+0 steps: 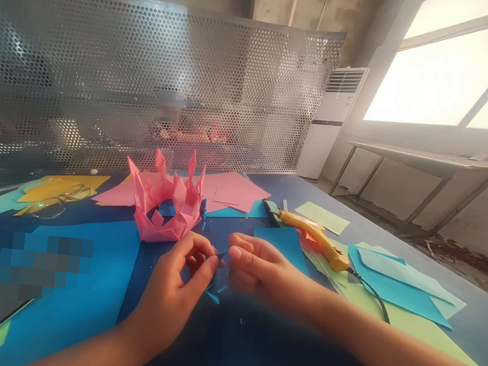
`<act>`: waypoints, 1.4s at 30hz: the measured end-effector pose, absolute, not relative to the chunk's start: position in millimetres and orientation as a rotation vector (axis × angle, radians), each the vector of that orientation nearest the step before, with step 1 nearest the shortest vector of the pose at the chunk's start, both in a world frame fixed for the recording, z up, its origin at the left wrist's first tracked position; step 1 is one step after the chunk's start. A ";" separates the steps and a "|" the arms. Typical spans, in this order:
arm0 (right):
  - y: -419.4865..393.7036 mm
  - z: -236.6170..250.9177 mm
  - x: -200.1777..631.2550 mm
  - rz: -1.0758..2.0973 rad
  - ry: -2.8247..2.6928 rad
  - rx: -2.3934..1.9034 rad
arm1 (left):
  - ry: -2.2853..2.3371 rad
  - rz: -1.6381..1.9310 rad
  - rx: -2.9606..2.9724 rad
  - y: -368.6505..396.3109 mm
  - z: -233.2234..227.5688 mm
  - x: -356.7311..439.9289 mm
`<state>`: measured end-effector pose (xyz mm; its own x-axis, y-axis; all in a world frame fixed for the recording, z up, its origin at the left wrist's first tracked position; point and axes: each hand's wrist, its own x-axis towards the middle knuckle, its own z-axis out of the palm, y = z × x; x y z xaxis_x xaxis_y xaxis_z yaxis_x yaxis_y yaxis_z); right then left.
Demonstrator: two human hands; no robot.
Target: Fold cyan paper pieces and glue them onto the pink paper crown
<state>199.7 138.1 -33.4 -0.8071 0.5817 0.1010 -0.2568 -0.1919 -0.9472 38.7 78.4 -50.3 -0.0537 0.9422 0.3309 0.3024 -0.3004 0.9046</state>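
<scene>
My left hand and my right hand meet over the blue table, both pinching one small folded piece of blue paper between their fingertips. Part of that piece hangs below the fingers. Just beyond my left hand stands a pink folded paper crown with pointed tips. A yellow glue gun lies to the right of my right hand, its black cord trailing toward me.
Loose sheets lie around: pink paper behind the crown, yellow paper with eyeglasses at left, blue and green sheets at right. A perforated metal screen walls the table's far side, with a person dimly behind it.
</scene>
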 end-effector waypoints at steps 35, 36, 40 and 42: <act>145.9 -26.3 206.6 1.125 -1.855 -0.669 | 1.252 1.486 1.331 88.2 -53.9 34.7; 145.5 -26.7 206.6 1.119 -1.887 -0.673 | 1.238 1.518 1.302 89.4 -54.4 34.5; 145.2 -26.1 206.1 0.967 -2.039 -0.725 | 1.233 1.579 1.205 92.8 -56.6 33.1; 145.6 -24.7 205.5 0.899 -2.089 -0.734 | 1.241 1.570 1.186 93.8 -57.1 32.4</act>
<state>205.5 145.6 -24.7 -0.5676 0.7212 0.3972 0.2076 0.5922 -0.7786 32.4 93.8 -57.1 -0.2474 0.9498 0.1915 -0.0331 -0.2058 0.9780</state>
